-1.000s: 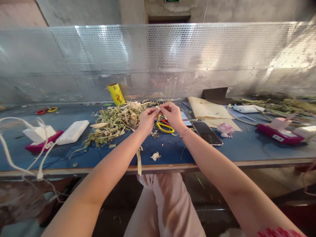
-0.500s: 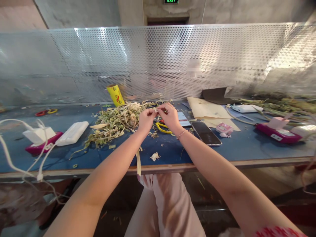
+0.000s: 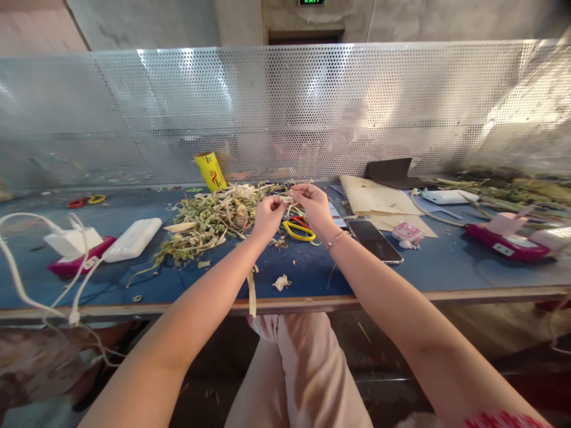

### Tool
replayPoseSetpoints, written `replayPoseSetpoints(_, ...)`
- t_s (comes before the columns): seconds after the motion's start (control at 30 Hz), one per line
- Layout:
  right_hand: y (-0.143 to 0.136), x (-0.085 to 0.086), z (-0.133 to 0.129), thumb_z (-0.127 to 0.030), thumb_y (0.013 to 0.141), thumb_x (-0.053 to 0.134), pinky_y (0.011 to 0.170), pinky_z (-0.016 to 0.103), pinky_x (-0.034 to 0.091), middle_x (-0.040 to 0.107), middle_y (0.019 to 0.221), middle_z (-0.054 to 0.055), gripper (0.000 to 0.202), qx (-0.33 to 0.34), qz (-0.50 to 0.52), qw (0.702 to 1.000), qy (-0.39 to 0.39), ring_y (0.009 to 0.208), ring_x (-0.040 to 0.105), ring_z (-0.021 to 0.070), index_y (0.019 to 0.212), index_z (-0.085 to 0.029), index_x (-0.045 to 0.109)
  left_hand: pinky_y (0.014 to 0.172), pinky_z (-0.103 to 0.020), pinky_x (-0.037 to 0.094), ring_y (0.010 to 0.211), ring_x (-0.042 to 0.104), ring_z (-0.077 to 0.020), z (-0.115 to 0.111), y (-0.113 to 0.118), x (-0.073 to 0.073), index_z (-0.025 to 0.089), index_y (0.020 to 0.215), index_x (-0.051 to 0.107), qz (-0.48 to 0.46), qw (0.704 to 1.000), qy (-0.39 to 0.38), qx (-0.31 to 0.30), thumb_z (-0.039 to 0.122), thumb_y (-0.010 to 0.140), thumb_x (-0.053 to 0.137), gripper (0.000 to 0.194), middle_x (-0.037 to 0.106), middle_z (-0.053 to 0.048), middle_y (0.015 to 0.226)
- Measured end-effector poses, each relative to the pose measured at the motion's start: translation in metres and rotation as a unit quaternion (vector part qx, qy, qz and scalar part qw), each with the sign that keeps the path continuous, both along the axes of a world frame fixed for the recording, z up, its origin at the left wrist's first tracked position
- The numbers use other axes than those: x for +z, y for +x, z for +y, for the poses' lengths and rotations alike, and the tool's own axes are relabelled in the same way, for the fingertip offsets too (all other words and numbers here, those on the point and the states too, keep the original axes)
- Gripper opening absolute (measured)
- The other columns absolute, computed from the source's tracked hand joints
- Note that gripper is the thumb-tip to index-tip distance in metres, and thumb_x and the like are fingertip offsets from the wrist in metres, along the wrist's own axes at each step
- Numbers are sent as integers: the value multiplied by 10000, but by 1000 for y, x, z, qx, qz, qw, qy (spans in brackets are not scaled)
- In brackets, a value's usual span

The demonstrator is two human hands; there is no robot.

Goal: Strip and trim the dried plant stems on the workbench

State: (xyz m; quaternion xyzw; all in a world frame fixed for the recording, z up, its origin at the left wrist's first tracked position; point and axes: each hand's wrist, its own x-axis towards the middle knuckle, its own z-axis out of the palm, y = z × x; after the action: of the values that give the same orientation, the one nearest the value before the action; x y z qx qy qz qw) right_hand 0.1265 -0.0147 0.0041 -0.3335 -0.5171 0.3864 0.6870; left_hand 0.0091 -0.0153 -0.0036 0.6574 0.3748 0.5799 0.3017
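Observation:
My left hand (image 3: 268,215) and my right hand (image 3: 314,207) meet over the table, fingertips pinched close together. Between them is a small pale piece of dried plant (image 3: 289,198); its exact shape is too small to make out. Left of my hands lies a heap of dried stems and leaves (image 3: 209,217), green and straw-coloured. Just below my right hand rest scissors (image 3: 300,232) with yellow and red handles. A pale scrap (image 3: 281,282) lies nearer the front edge, and a dry strip (image 3: 252,291) hangs over that edge.
A phone (image 3: 375,241), a pink figure-like case (image 3: 407,235) and beige paper (image 3: 372,195) lie to the right. Purple power strips (image 3: 80,261) with cables and a white power bank (image 3: 134,239) sit left. Behind stand a yellow tube (image 3: 210,171) and a perforated metal screen (image 3: 250,107).
My hands have drawn slightly apart, the right one shifting a little to the right. More of the scissors, including red, now shows beneath them. The view has shifted slightly.

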Motion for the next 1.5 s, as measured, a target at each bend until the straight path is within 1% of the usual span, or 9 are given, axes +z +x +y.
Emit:
replayPoseSetpoints(0.13, 2, 2, 1, -237, 592, 657, 580, 227, 441, 611, 679, -4, 172, -7, 7, 1000, -29, 613, 552, 84, 729, -169, 577, 527, -222, 354, 525, 457, -90, 1, 0, -1, 157, 616, 531, 19, 1000, 6, -8, 288, 670, 612, 163, 517, 16, 550)
replayPoseSetpoints(0.27, 0, -1, 2, -248, 627, 619, 555, 225, 420, 592, 662, -11, 159, -30, 2, 999, -43, 587, 524, 80, 750, -168, 557, 623, -249, 426, 636, 539, -116, 10, 1, -6, 156, 627, 533, 16, 999, 33, -32, 301, 646, 634, 178, 596, -27, 680)
replayPoseSetpoints(0.4, -3, -7, 4, -213, 680, 543, 605, 229, 425, 546, 660, -26, 81, -73, -47, 996, 14, 613, 506, 80, 740, -186, 496, 721, -281, 448, 768, 577, -146, 12, 2, -8, 154, 605, 529, -1, 998, 48, -39, 336, 608, 664, 227, 633, -75, 834)
replayPoseSetpoints(0.53, -3, -10, 7, -153, 698, 482, 654, 238, 409, 509, 664, -31, 56, -120, -98, 984, 88, 633, 487, 82, 714, -197, 453, 670, -262, 427, 688, 555, -128, 8, 2, -6, 146, 618, 552, -15, 998, 9, -54, 362, 608, 665, 244, 624, -52, 755)
replayPoseSetpoints(0.7, 0, -9, 10, -154, 680, 510, 585, 224, 381, 475, 623, -43, 71, -68, -66, 991, 96, 582, 453, 73, 684, -199, 455, 614, -245, 380, 606, 507, -110, 5, 1, -4, 144, 641, 583, -35, 996, -28, -81, 382, 610, 667, 254, 575, -5, 612)
replayPoseSetpoints(0.9, 0, -6, 10, -229, 647, 588, 476, 201, 331, 471, 589, -46, 143, 15, 39, 999, 30, 509, 407, 60, 681, -204, 451, 687, -256, 404, 669, 532, -115, 6, 1, -2, 140, 649, 592, -69, 990, -39, -119, 348, 607, 671, 227, 605, -16, 656)
replayPoseSetpoints(1.1, 2, -3, 9, -216, 620, 618, 459, 197, 332, 540, 670, -28, 173, 108, 111, 988, -21, 486, 390, 43, 697, -201, 463, 735, -261, 401, 674, 527, -99, 5, 0, 1, 145, 641, 575, -114, 976, -60, -175, 288, 614, 653, 165, 583, -6, 668)
replayPoseSetpoints(1.27, -1, -4, 9, -237, 630, 610, 426, 195, 288, 502, 626, -42, 162, 86, 90, 992, -5, 468, 359, 42, 687, -201, 462, 670, -251, 385, 636, 484, -92, 3, -1, 4, 154, 626, 535, -102, 976, -72, -179, 247, 632, 633, 135, 522, 6, 636)
replayPoseSetpoints(1.5, -7, -7, 8, -255, 620, 606, 430, 191, 277, 438, 572, -60, 160, 44, 104, 993, 23, 465, 347, 40, 679, -200, 469, 581, -243, 334, 544, 400, -84, 3, -1, 3, 161, 623, 517, -20, 991, -65, -115, 268, 665, 619, 154, 452, 31, 568)
